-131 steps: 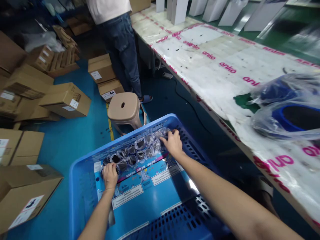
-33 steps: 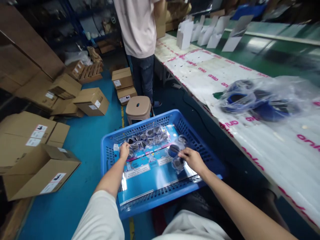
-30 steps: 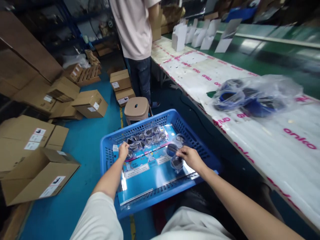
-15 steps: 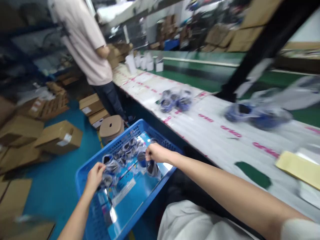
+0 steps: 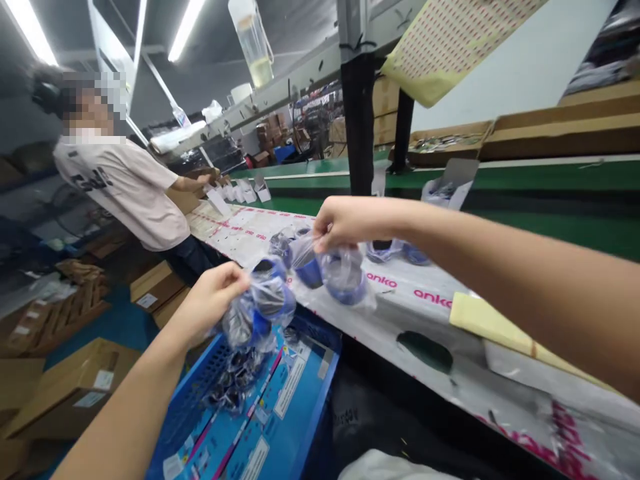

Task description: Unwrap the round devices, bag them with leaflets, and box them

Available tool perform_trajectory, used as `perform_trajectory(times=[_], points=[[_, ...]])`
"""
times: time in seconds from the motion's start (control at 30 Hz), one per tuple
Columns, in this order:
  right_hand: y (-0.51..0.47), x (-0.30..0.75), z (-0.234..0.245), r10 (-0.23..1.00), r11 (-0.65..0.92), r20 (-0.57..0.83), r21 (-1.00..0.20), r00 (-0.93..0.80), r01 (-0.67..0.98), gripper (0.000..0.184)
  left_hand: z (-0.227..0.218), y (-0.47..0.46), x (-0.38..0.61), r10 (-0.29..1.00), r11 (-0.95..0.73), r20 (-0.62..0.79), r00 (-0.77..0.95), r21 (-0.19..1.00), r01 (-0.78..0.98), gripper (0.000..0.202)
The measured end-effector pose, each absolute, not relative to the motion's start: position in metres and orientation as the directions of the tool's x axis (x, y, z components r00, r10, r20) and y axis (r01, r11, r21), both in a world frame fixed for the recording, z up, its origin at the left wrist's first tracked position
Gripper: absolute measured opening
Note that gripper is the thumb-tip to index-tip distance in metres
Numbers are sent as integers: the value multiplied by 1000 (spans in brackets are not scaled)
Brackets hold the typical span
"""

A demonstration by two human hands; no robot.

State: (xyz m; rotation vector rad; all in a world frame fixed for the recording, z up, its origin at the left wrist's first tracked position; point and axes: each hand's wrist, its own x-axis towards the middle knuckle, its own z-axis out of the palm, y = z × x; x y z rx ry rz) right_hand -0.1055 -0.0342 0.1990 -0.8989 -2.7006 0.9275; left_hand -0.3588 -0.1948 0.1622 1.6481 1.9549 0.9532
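Observation:
My left hand (image 5: pixel 220 293) pinches clear plastic bags holding blue pieces with dark round openings (image 5: pixel 263 300). These bagged blue pieces hang above the far end of a blue crate (image 5: pixel 313 373); their exact kind cannot be made out. My right hand (image 5: pixel 340 223) is closed on the tops of more clear bags with similar blue ring-like pieces (image 5: pixel 345 277), held over the near edge of the worktable (image 5: pixel 385 320). Smaller bagged dark pieces (image 5: pixel 233 383) lie in the crate, on flat printed blue packaging (image 5: pixel 265 427).
More bagged blue pieces (image 5: pixel 383 250) are on the table behind my right hand. White boxes (image 5: pixel 245 190) stand farther along. A yellow strip (image 5: pixel 500 327) lies on the right. A black post (image 5: pixel 357 127) rises behind the table. A person (image 5: pixel 120 187) stands at the far left, near cartons (image 5: pixel 157 293).
Both hands have risen out of the crate with bagged blue pieces in them and moved toward the table. The view has tilted up.

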Motion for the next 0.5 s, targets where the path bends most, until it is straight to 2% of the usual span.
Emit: perform_trajectory(times=[0.1,0.23,0.37,0.5], points=[[2,-91,211,723,592,-10,-507,-691,627,5,175,-138,-322,986,-43,144,-79,693,720,20],[43,-96,208,835,506,46,-457,-549,732,10,158,-76,-284,995,-62,103,-4,635,770,8],[69,-109,186,869,461,52,-449,-493,765,13,123,-38,-256,993,-71,121,4,553,830,14],[81,-131,166,860,453,1,-462,-510,763,18,92,-26,-244,981,-57,190,-43,495,867,20]])
